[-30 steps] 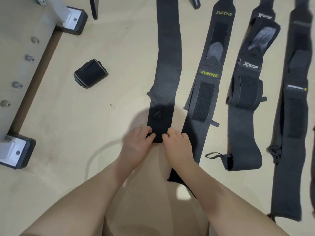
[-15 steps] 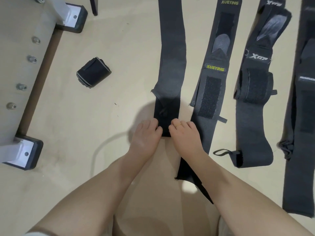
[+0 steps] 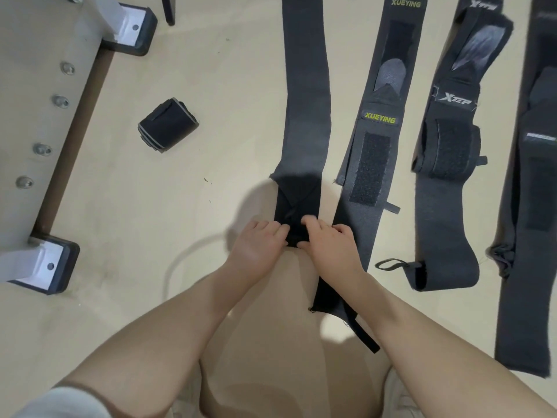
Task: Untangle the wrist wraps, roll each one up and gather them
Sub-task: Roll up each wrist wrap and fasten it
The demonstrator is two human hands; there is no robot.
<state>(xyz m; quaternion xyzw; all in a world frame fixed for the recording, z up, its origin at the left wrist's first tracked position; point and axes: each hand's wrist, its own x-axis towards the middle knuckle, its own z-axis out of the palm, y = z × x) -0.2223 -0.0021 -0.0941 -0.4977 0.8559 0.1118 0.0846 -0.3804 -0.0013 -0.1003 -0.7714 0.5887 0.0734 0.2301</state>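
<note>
From the head camera I see my left hand and right hand pinching the near end of the plain wrist wrap, fingers curled over its started roll. It lies on the floor, stretching away. One rolled wrap sits well left.

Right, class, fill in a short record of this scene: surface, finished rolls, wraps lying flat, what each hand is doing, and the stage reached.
surface: beige floor
finished rolls: one rolled wrap, lying apart at left
wraps lying flat: plain wrap, XUEYING wrap, XTEP wrap, rightmost wrap
left hand: on plain wrap's near end
right hand: same end
stage: rolling just begun
</note>
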